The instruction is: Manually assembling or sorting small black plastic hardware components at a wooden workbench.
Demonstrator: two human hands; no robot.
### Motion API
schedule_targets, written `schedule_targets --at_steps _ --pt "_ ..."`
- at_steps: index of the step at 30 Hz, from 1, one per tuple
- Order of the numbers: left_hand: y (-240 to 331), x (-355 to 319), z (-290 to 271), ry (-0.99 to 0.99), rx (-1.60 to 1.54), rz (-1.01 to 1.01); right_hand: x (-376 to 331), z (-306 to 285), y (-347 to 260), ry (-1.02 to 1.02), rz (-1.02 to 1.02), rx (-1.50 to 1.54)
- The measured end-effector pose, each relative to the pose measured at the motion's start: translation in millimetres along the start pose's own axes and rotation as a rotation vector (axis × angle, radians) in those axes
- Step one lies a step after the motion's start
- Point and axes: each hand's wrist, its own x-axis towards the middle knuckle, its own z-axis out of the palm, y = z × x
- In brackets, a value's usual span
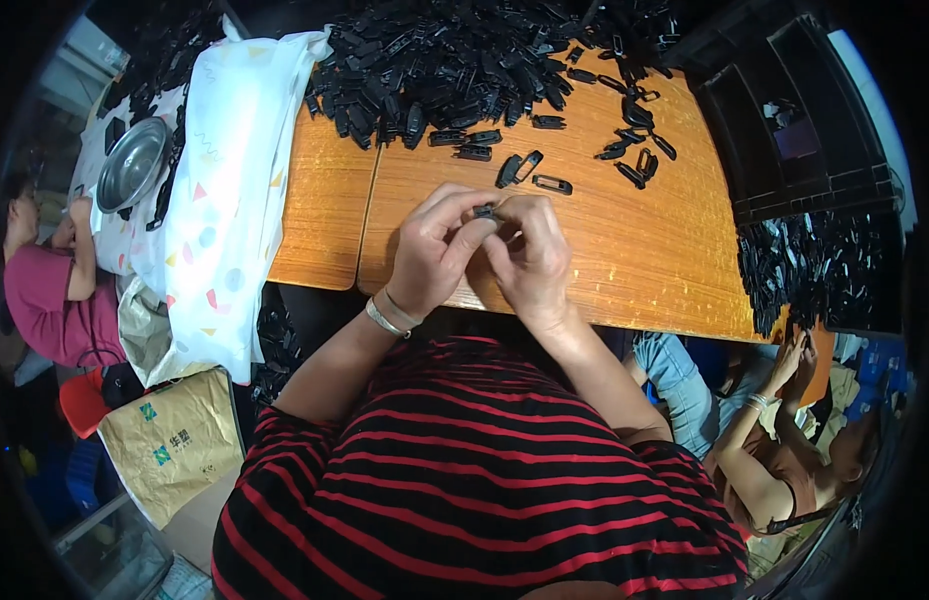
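My left hand (434, 245) is closed, pinching a small black plastic part (483, 211) between thumb and forefinger above the table's front half. My right hand (534, 262) meets it from the other side, fingers curled and fingertips at the same part. Most of that part is hidden by the fingers. Just beyond my hands lie a few loose black plastic pieces; one is an oblong open frame (552, 184). Farther back spreads a large heap of similar black pieces (434, 75).
The wooden table (634, 265) carries another scatter of black pieces (636, 115) at right. A black bin (809, 110) and a second heap (799, 260) stand beyond. Left are a patterned plastic sheet (224, 190), a metal bowl (132, 165) and a paper sack (174, 445). Co-workers sit on both sides.
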Motion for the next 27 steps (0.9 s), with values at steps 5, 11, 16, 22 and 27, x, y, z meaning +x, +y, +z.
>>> schedule_targets --at_steps 5,11,16,22,27 --pt "-4 -13 4 -0.009 -0.252 -0.169 -16 11 -12 -0.057 0.129 0.085" --pt "-12 -18 -6 -0.092 -0.426 -0.376 -14 12 -20 -0.186 0.383 0.258" --pt "-24 0 -7 -0.145 -0.482 -0.487 1 -27 3 -0.416 0.285 0.064" --pt "-41 53 2 -0.213 0.565 0.274 -3 -50 24 -0.414 0.359 -0.514" --pt "-48 79 28 -0.264 0.766 0.015 -8 -44 26 -0.415 0.431 -0.452"
